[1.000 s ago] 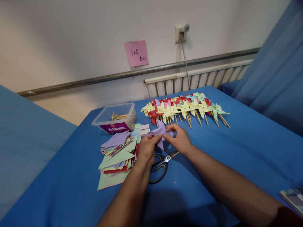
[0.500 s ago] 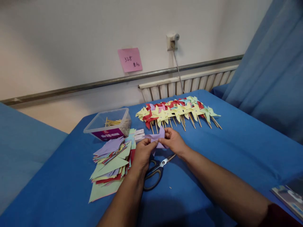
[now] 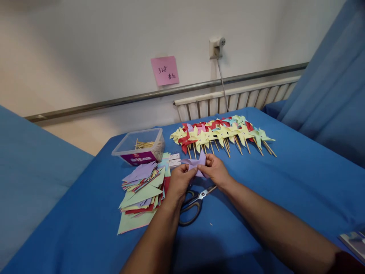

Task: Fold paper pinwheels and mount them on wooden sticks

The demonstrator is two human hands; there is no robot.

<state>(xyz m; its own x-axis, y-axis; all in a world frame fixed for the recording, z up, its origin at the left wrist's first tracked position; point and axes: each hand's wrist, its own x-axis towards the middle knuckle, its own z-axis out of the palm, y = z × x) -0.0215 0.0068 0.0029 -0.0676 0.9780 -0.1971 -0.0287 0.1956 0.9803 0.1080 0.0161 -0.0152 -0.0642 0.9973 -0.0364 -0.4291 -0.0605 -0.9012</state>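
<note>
Between both hands is a purple paper pinwheel (image 3: pixel 194 163), its corners folded in toward the middle. My left hand (image 3: pixel 182 179) pinches it from the left, thumb near the centre. My right hand (image 3: pixel 216 169) grips its right side, with the thumb pressed at the centre and the fingers behind the upper right blade. Scissors (image 3: pixel 196 201) with dark handles lie on the table just below the hands. Left of my left hand sits a pile of coloured paper pieces (image 3: pixel 144 196), green, purple, red and yellow. Whatever is behind the paper is hidden.
Finished pinwheels on sticks (image 3: pixel 222 135) lie in rows at the back. A clear plastic box (image 3: pixel 138 146) holds wooden sticks. Small white boxes (image 3: pixel 175 161) stand beside the paper pile. Blue cloth covers the table (image 3: pixel 279 182); a blue curtain (image 3: pixel 327 76) hangs at right.
The whole scene has shifted slightly right in view as the head moved. Both hands keep their hold on the purple pinwheel, with barely any finger movement.
</note>
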